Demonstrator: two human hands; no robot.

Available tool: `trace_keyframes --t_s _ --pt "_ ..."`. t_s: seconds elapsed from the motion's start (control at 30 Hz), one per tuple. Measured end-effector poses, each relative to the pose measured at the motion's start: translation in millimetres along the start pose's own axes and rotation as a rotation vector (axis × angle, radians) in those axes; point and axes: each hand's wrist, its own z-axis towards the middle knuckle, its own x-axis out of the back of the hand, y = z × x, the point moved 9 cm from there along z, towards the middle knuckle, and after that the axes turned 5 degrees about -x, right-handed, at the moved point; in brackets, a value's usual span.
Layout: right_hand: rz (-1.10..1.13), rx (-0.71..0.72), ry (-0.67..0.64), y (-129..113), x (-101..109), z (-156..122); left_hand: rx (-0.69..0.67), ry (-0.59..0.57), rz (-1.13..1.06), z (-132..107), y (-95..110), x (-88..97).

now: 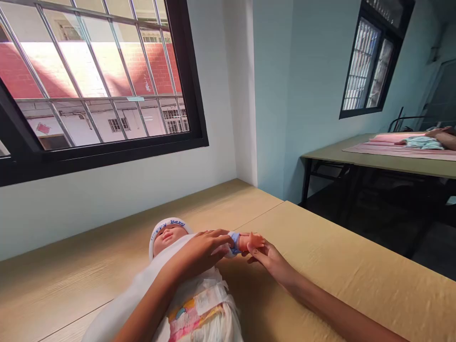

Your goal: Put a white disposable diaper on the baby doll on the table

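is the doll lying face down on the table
No, the doll lies on its back on the table, its face showing below the white hat.

"Baby" in blue on doll's white cap point(167, 227), preceding word blurred

Window point(96, 71): we are seeing it filling the upper left.
Wooden table point(338, 266): we are finding it spanning the bottom.
Far table point(356, 159): we are spotting it at right, carrying a pink mat point(388, 142).
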Motion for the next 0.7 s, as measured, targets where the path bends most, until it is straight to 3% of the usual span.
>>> trace_keyframes --t_s 0.23,0.43,0.7 --pt "-0.056 -0.002 0.041 -0.4 -1.1 -2.0 0.131 -0.034 0.056 2.4 -18.3 -1.9" --pt "0.076 -0.062 0.077 5.1 2.2 -1.0 0.231 0.006 0.092 -4.3 -43.5 1.7" --pt "0.272 -0.147 0.071 13.1 4.0 -1.3 0.317 -0.042 0.114 -13.0 -63.8 0.8"
